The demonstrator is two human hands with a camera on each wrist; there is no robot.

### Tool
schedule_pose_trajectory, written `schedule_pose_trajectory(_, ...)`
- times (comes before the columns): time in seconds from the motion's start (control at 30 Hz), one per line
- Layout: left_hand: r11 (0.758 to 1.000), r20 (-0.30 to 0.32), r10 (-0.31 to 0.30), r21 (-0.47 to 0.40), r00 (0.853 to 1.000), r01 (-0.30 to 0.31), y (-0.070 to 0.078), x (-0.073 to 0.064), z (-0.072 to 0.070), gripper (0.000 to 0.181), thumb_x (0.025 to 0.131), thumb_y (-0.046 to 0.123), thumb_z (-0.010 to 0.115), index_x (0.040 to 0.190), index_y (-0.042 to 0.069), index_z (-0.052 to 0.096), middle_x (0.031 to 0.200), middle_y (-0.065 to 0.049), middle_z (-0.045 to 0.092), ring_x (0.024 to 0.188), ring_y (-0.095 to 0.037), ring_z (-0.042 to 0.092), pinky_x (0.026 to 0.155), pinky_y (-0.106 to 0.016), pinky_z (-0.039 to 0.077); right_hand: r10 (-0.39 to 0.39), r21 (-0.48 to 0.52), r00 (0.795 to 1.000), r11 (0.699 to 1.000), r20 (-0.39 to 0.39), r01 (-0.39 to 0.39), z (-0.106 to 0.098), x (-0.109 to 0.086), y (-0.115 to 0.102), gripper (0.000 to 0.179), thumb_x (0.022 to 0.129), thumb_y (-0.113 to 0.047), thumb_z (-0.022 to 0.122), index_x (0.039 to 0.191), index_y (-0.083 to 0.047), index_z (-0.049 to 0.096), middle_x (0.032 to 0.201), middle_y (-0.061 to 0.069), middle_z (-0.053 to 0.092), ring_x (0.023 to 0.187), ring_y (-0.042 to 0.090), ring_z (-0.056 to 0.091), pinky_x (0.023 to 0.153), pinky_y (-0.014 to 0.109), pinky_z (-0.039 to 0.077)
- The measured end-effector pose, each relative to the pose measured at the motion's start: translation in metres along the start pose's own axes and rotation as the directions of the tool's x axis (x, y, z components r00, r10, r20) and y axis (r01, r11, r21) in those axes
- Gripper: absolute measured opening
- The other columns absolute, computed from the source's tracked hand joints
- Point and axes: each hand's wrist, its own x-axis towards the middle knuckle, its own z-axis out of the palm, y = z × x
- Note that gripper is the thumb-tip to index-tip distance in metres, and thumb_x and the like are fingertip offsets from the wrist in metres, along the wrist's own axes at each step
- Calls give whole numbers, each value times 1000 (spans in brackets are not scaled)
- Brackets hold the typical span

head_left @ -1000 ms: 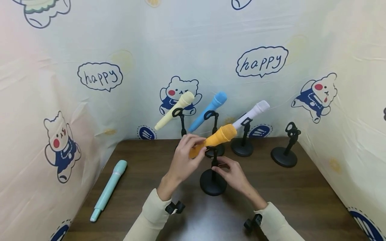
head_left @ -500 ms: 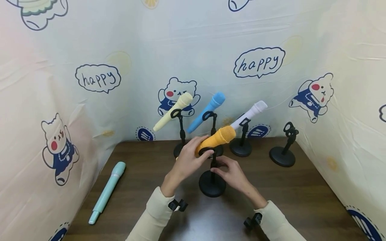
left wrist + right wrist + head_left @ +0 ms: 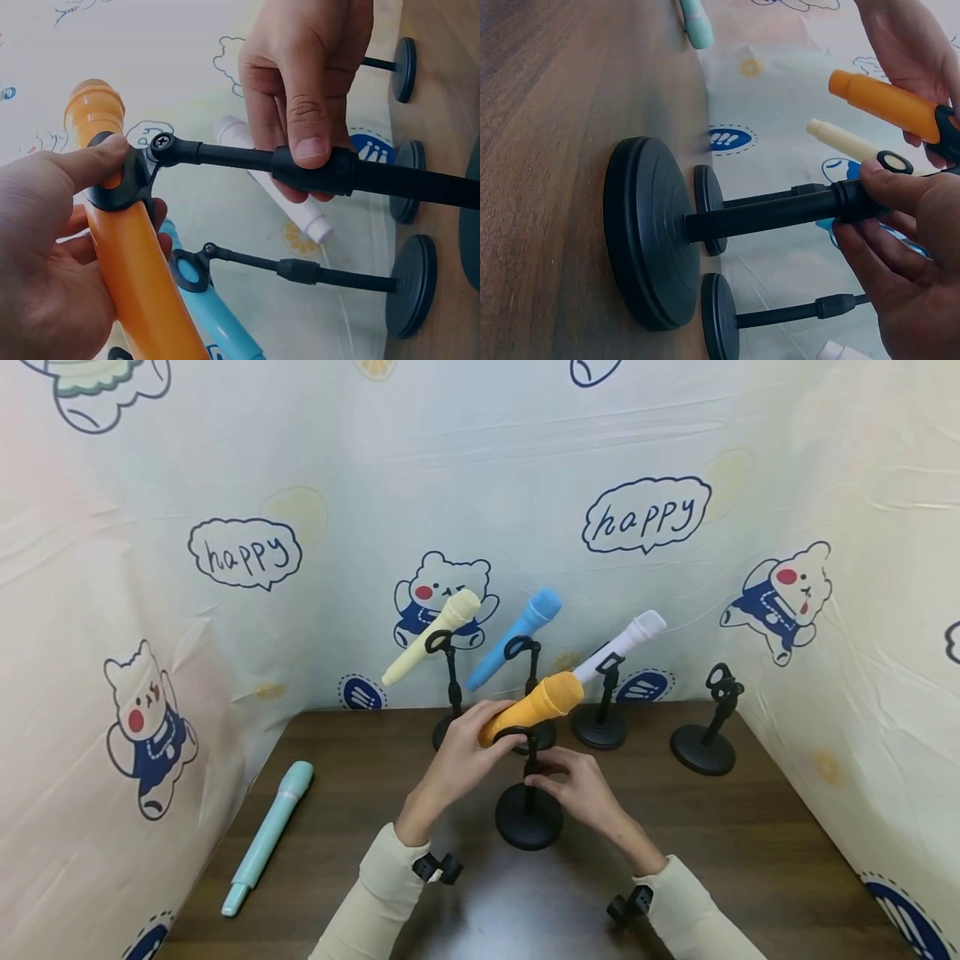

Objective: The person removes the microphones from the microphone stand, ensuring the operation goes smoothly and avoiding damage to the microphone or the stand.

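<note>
An orange microphone (image 3: 543, 700) passes through the ring clip (image 3: 120, 184) of a black desk stand (image 3: 528, 820), its head tilted up to the right in the head view. My left hand (image 3: 463, 752) holds the microphone at the clip, thumb on the ring and fingers behind the body. Around the stand's pole, at its thicker collar (image 3: 311, 171), my right hand (image 3: 581, 789) grips with thumb and fingers. The stand's round base (image 3: 649, 232) rests on the wooden table.
Behind stand a cream microphone (image 3: 429, 639), a blue microphone (image 3: 513, 639) and a lilac microphone (image 3: 622, 643), each in a black stand. A bare stand (image 3: 705, 747) is at the right. One mint microphone (image 3: 270, 835) lies on the table (image 3: 345, 793) at the left.
The left hand has shifted slightly right, and the orange microphone has slid back and down into the clip, whose ring now shows around it. The right hand keeps its hold on the pole.
</note>
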Motion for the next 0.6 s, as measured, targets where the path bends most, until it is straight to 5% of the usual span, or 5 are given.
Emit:
schedule_pose_trajectory(0.3, 998, -12, -25, -51, 1000, 25, -3, -3, 1, 48, 96, 18, 82, 140, 11, 66, 131, -6, 70, 110, -21, 65, 99, -38, 61, 29, 8, 1000, 1000, 0, -29, 0, 0, -4, 28, 91, -12, 86, 118, -10, 79, 115, 5, 80, 104, 21, 78, 92, 37, 65)
schedule_pose_trajectory(0.6, 968, -29, -137, -217, 990, 128, -13, -11, 11, 49, 98, 14, 79, 143, 15, 62, 136, -8, 66, 115, -23, 62, 103, -42, 58, 30, 24, 1000, 999, -8, -30, 1, -1, -2, 29, 90, -10, 86, 119, -10, 78, 114, 5, 80, 103, 22, 78, 93, 40, 65)
